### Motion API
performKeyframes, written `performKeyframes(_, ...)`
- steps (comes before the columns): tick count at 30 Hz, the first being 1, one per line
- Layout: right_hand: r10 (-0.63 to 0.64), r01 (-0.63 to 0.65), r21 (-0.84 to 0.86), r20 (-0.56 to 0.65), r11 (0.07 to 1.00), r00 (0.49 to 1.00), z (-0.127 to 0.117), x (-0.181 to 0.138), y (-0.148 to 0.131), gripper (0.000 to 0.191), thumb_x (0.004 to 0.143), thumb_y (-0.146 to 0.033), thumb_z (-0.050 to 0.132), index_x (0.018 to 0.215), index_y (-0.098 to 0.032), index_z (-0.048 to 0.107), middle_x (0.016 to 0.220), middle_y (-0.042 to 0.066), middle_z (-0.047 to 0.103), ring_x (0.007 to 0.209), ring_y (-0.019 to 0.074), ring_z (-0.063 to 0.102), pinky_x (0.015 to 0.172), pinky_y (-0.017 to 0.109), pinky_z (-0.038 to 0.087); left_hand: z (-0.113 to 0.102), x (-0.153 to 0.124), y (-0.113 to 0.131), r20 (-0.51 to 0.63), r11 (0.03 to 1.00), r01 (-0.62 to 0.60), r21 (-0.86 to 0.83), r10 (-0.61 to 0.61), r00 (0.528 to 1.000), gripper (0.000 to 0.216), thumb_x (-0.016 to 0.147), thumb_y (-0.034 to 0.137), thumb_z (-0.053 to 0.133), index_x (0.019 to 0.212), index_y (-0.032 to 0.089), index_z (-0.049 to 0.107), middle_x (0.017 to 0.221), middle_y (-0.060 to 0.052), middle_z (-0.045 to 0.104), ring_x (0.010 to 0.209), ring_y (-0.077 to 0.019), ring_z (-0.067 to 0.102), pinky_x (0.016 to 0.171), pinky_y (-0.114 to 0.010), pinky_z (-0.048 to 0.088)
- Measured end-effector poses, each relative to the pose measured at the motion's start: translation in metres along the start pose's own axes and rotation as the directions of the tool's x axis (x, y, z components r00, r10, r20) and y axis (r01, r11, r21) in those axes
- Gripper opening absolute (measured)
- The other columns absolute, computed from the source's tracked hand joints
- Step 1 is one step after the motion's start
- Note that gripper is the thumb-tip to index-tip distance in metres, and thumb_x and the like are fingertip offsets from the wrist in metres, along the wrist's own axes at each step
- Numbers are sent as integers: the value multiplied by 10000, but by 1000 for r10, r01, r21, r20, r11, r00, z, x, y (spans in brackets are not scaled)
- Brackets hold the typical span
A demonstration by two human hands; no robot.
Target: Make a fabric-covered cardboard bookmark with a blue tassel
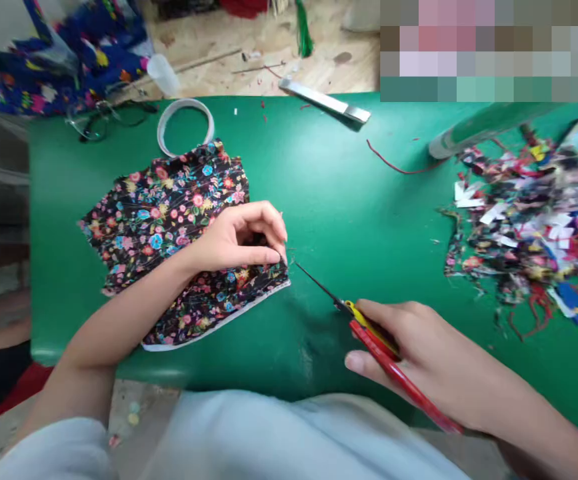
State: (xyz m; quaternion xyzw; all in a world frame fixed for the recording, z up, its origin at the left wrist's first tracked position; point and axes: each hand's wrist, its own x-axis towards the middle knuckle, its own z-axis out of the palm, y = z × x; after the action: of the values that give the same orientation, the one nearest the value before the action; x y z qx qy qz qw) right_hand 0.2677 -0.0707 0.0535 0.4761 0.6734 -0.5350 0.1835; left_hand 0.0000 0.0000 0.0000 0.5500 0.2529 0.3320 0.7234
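Observation:
A dark floral fabric piece [169, 213] with a white strip along its lower edge lies on the green tabletop [339, 220]. My left hand [239, 237] pinches this fabric near its right corner, thumb against fingers. To the right, my right hand [409, 347] is wrapped round scissors [376, 350] with red and yellow handles. Their narrow dark blades point up and left, the tip just short of the pinched corner. Whether the blades are fully together is hard to make out. Fine loose threads show near the tip.
A heap of fabric scraps [533, 220] covers the right side, beside a green post [469, 133]. Behind the fabric lie a white tape ring [160, 130], eyeglasses [93, 123] and a metal bar [323, 100]. Blue patterned cloth [89, 57] sits at the back left.

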Motion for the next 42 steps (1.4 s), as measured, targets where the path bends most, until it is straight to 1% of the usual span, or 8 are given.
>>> performKeyframes(5,-29,28,54,5,998,1000,-1,-2,5,644,815,-838,336,679,-219,452,561,3,490,481,114,373,490,258,284,-1,0,0,-9,1000,3,6,-3,1000,199,777,99,783,908,144,639,784,-12,732,722,-66,717,701,-104,557)
performKeyframes(10,-168,158,178,40,971,985,0,-3,15,636,843,-811,372,728,-202,516,561,-8,501,475,105,393,453,238,284,-1,0,0,-5,1000,2,10,-2,1000,207,778,80,777,916,151,641,792,-3,732,731,-54,712,721,-99,555)
performKeyframes(14,-310,310,205,-35,928,950,0,-2,18,677,863,-812,310,782,-189,564,584,4,545,485,110,439,448,237,302,0,-1,1,-11,1000,10,7,-10,1000,206,777,81,778,913,151,640,792,-2,729,733,-50,707,717,-96,554)
performKeyframes(17,-356,363,207,-69,909,932,0,-1,16,721,860,-829,248,797,-188,574,586,7,552,489,115,453,449,240,310,0,-1,1,-21,999,29,14,-29,999,205,771,105,791,901,147,638,786,-8,725,728,-57,705,705,-102,555)
performKeyframes(22,-337,349,224,-90,910,937,0,-1,13,726,858,-830,249,799,-189,585,582,9,549,493,118,457,444,240,308,-1,-1,1,-31,998,55,20,-54,998,211,767,149,807,888,146,634,777,-14,718,716,-64,700,685,-109,551)
performKeyframes(30,-317,325,256,-71,910,946,-1,1,10,722,854,-832,275,800,-184,586,571,2,532,491,112,439,444,236,296,0,-1,1,-20,997,61,38,-61,998,206,773,135,799,892,145,631,782,-13,718,731,-63,702,699,-111,553)
performKeyframes(36,-314,299,312,-3,902,950,1,6,13,733,833,-850,309,841,-171,583,568,-17,506,483,99,404,450,236,282,0,-2,1,-1,999,32,42,-32,1000,203,781,97,782,909,150,634,795,-4,722,748,-54,705,722,-103,553)
performKeyframes(42,-293,276,272,24,922,956,2,7,16,757,831,-860,275,834,-167,580,567,-24,481,488,92,381,467,241,261,0,-2,0,4,999,26,42,-26,1000,199,786,97,778,912,149,632,795,-4,722,750,-53,707,722,-99,553)
